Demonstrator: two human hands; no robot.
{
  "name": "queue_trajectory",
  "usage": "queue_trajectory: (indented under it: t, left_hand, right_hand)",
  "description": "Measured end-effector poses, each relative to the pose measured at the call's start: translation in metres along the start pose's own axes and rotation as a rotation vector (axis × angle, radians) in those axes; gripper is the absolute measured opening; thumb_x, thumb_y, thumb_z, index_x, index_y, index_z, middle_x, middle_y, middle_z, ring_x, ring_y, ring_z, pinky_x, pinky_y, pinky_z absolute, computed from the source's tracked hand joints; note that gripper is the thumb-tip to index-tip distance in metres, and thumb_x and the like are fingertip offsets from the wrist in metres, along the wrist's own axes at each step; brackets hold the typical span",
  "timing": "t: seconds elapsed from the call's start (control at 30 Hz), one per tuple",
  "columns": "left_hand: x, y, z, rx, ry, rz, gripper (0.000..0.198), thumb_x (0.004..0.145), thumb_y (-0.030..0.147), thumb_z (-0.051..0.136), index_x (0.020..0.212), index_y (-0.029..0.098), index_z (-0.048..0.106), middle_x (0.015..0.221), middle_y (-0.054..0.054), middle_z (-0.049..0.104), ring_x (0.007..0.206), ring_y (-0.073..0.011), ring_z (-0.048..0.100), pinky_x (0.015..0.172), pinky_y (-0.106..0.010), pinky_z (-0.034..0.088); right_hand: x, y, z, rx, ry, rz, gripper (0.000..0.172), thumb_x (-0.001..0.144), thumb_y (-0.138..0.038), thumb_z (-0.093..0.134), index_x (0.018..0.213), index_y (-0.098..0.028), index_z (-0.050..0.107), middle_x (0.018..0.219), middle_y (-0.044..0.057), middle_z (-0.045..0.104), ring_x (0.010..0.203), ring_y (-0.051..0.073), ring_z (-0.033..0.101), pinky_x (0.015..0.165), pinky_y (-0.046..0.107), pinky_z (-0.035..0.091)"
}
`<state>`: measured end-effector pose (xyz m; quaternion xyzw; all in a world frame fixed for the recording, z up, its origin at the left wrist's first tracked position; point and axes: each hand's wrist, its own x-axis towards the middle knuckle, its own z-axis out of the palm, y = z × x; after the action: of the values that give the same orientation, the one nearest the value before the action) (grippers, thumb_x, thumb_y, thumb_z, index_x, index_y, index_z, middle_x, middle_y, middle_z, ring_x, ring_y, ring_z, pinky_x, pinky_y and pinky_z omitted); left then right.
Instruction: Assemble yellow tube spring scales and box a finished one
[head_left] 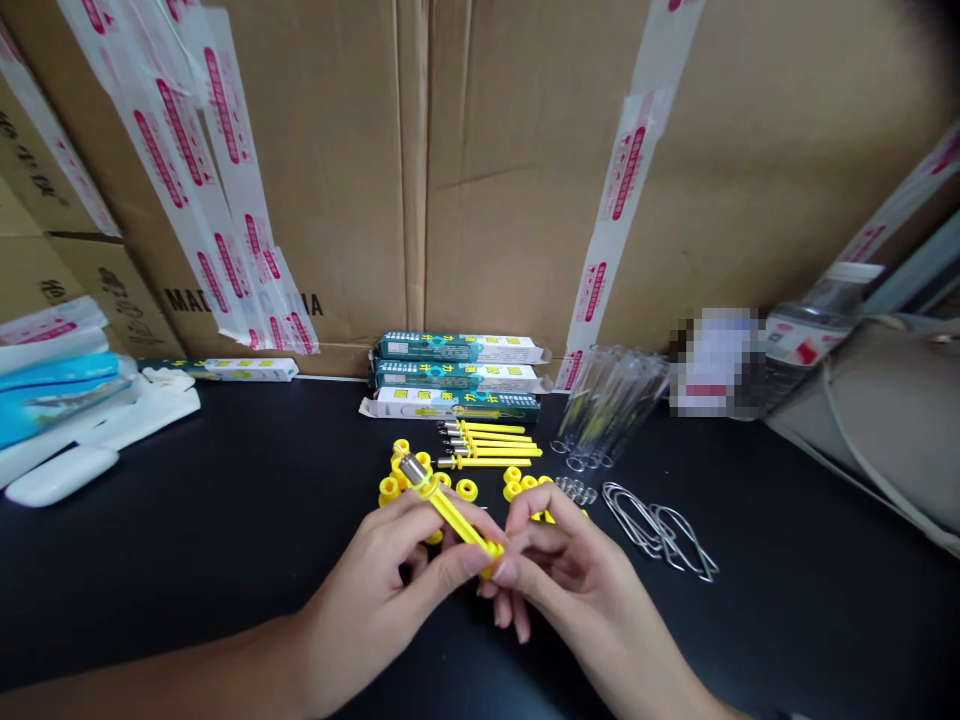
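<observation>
While closed on a yellow rod, left hand and right hand before rings, near wire hooks.

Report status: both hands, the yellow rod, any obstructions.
Left hand holding yellow rod. Right hand touching its near end. Rod tilted, metal-topped end pointing away. Yellow rings just beyond the hands; no obstruction seen at the rod.

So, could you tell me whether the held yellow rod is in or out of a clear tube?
Out: the rod shows bare in the left hand and right hand; the tubes are farther right.
</observation>
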<state>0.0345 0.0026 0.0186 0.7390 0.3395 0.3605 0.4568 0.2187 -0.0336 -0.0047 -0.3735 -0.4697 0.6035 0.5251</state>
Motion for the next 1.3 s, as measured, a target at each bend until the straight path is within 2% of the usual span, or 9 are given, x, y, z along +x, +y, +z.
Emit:
queue_trajectory:
  t: [0.07, 0.13, 0.23, 0.37, 0.57, 0.77, 0.97, 1.17, 1.3]
  left_hand:
    - [0.001, 0.000, 0.001, -0.037, 0.003, -0.053, 0.018, 0.080, 0.036, 0.085, 0.091, 0.022, 0.083, 0.094, -0.005, 0.077, 0.076, -0.0188, 0.069, 0.053, -0.020, 0.050]
    - [0.001, 0.001, 0.003, -0.077, 0.024, -0.091, 0.018, 0.072, 0.029, 0.090, 0.088, 0.022, 0.083, 0.093, -0.004, 0.078, 0.075, -0.0184, 0.070, 0.052, -0.018, 0.049]
    - [0.003, 0.003, 0.004, -0.167, 0.080, -0.113, 0.009, 0.078, 0.026, 0.082, 0.086, 0.021, 0.083, 0.083, -0.003, 0.078, 0.065, -0.0152, 0.068, 0.049, -0.017, 0.048]
    - [0.003, 0.004, 0.003, -0.225, 0.127, -0.157, 0.017, 0.078, 0.029, 0.081, 0.092, 0.018, 0.083, 0.070, -0.001, 0.075, 0.039, -0.0068, 0.047, 0.033, -0.017, 0.034]
    - [0.003, 0.005, 0.002, -0.172, 0.198, -0.128, 0.017, 0.069, 0.023, 0.087, 0.084, 0.016, 0.082, 0.080, -0.006, 0.080, 0.046, -0.0079, 0.051, 0.039, -0.017, 0.040]
    - [0.001, 0.005, 0.003, -0.123, 0.131, -0.123, 0.016, 0.074, 0.025, 0.085, 0.089, 0.018, 0.087, 0.085, -0.008, 0.083, 0.043, -0.0060, 0.045, 0.036, -0.017, 0.037]
    - [0.001, 0.003, 0.001, -0.213, 0.123, -0.121, 0.015, 0.075, 0.024, 0.087, 0.090, 0.021, 0.088, 0.068, -0.001, 0.077, 0.044, -0.0073, 0.048, 0.034, -0.014, 0.036]
    - [0.001, 0.003, 0.001, -0.230, 0.118, -0.053, 0.011, 0.077, 0.023, 0.088, 0.087, 0.023, 0.088, 0.077, -0.003, 0.082, 0.058, -0.0137, 0.066, 0.042, -0.016, 0.044]
    - [-0.002, -0.001, 0.000, -0.126, 0.154, 0.054, 0.015, 0.074, 0.026, 0.093, 0.087, 0.031, 0.088, 0.076, 0.000, 0.082, 0.062, -0.0145, 0.068, 0.056, -0.019, 0.052]
  right_hand:
    - [-0.001, -0.003, 0.000, -0.033, -0.004, 0.025, 0.047, 0.081, -0.057, 0.084, 0.084, -0.022, 0.052, 0.066, -0.004, 0.068, 0.053, 0.008, 0.061, 0.048, 0.017, 0.046]
    - [-0.002, -0.006, 0.000, -0.057, -0.016, 0.031, 0.047, 0.082, -0.058, 0.083, 0.081, -0.022, 0.053, 0.065, -0.005, 0.066, 0.053, 0.008, 0.060, 0.049, 0.018, 0.046]
    - [-0.002, -0.006, -0.001, -0.105, -0.026, -0.034, 0.041, 0.086, -0.056, 0.080, 0.082, -0.021, 0.058, 0.066, -0.003, 0.065, 0.057, 0.010, 0.059, 0.054, 0.021, 0.049]
    - [-0.004, -0.002, -0.003, -0.209, -0.028, -0.104, 0.036, 0.092, -0.054, 0.073, 0.087, -0.021, 0.061, 0.073, 0.001, 0.069, 0.062, 0.013, 0.063, 0.061, 0.026, 0.052]
    - [-0.014, 0.001, -0.004, -0.374, 0.005, -0.206, 0.022, 0.102, -0.040, 0.062, 0.088, -0.023, 0.061, 0.079, 0.001, 0.068, 0.068, 0.013, 0.066, 0.065, 0.025, 0.053]
    - [-0.013, -0.001, 0.001, -0.386, 0.027, -0.197, 0.011, 0.097, -0.028, 0.067, 0.093, -0.025, 0.057, 0.080, -0.003, 0.070, 0.068, 0.013, 0.067, 0.066, 0.024, 0.056]
    - [-0.012, -0.003, -0.003, -0.517, 0.049, -0.225, 0.017, 0.097, -0.027, 0.065, 0.114, -0.027, 0.064, 0.080, -0.004, 0.077, 0.068, 0.013, 0.072, 0.068, 0.021, 0.059]
    - [-0.014, -0.004, -0.008, -0.678, 0.007, -0.277, 0.021, 0.100, -0.034, 0.066, 0.120, -0.026, 0.070, 0.081, -0.004, 0.081, 0.062, 0.012, 0.075, 0.059, 0.018, 0.059]
    - [-0.016, -0.008, -0.005, -0.795, -0.004, -0.405, 0.008, 0.102, -0.026, 0.062, 0.099, -0.023, 0.069, 0.082, -0.002, 0.079, 0.063, 0.011, 0.072, 0.061, 0.016, 0.055]
